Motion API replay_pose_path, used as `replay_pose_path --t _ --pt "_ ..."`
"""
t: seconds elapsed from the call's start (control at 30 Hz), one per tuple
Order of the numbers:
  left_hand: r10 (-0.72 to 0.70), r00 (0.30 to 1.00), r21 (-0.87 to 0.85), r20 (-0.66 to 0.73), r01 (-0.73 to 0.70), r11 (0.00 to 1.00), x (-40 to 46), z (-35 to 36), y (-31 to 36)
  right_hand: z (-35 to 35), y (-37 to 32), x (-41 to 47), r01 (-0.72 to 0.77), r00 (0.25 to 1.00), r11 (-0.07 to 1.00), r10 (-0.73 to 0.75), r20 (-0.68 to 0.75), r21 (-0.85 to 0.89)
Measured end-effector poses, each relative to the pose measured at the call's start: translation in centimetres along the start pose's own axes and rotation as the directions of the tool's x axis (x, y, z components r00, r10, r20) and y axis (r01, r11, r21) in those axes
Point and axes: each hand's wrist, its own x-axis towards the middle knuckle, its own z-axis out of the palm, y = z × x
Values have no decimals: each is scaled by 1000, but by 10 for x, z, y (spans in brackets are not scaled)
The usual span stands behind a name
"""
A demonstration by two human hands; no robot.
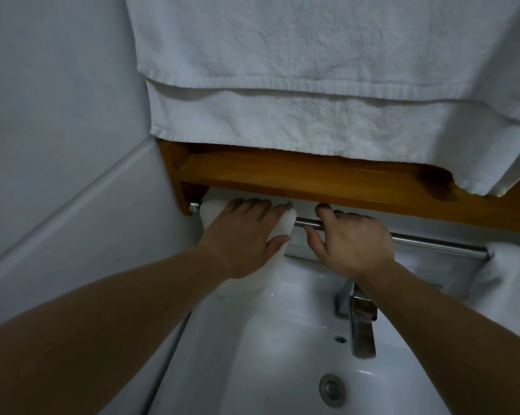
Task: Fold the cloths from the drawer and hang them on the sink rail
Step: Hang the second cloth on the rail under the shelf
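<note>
A white folded cloth [282,226] hangs over the left end of the sink rail [432,242], below a wooden shelf [327,178]. The left hand [246,235] lies flat on it, grip open; the right hand [351,241] curls over the bare rail just beside it, above the sink [267,354].

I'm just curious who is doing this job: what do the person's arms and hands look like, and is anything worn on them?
Two bare human arms reach in from the bottom of the view. No sleeve shows on either forearm. The left hand and the right hand wear no gloves, and no watch, bracelet or ring is visible. The fingernails look short and plain.
</note>
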Motion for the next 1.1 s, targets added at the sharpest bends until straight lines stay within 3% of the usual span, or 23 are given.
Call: replay_pose_path --t 0.27,0.43,0.53,0.6,0.67,0.7,0.83,0.97,1.1 --pt "-129 987 142 96 115 983 25 1 3 4 1 0 13 1000 1000 -13 -24 9" --pt "-121 969 4 214 123 992 52 -6 -10 6 2 -1 12 999 1000 -12 -50 -2" --pt "-143 906 -56 398 180 982 68 1 -13 8 3 0 17 998 1000 -17 -60 1" --pt "-232 839 -331 493 427 841 79 6 -17 7 4 1 10 998 1000 -11 -56 -12" --pt "-215 798 -515 563 542 664 84 9 -18 7 4 2 4 999 1000 -5 -49 -26" --pt "-206 785 -529 584 560 637 84 9 -16 6 4 1 2 999 1000 -3 -42 -31" --pt "-249 871 -290 424 391 873 68 -11 -9 5 3 -1 -10 1000 1000 9 -10 -26" --pt "-307 886 19 348 321 947 36 -21 -22 2 1 -1 -11 1000 1000 11 16 -10" --pt "-299 932 107 205 283 953 2 -21 -27 1 0 0 -16 1000 1000 16 14 -7"
